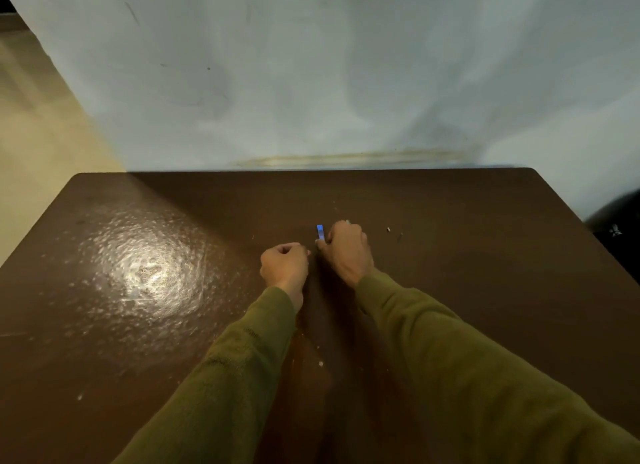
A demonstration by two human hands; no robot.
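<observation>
On the brown table (485, 290), around the middle of its width and nearer its far edge than its near one, a small blue piece (319, 232) stands upright. The right hand (346, 252) rests on the table there, fingers curled together and pinching the lower end of the blue piece, so that only its top shows above the knuckles. What the piece is cannot be told. The left hand (284, 266) also lies at the table's middle, its fingers curled into a fist with nothing visible inside it. Both arms reach in from the table's near edge in olive green sleeves (450, 377). A few pale crumbs (388, 229) lie toward the table's right side, and a bright glare (149, 273) spreads over the table's left half. A pale wall (311, 82) rises behind the table's far edge.
</observation>
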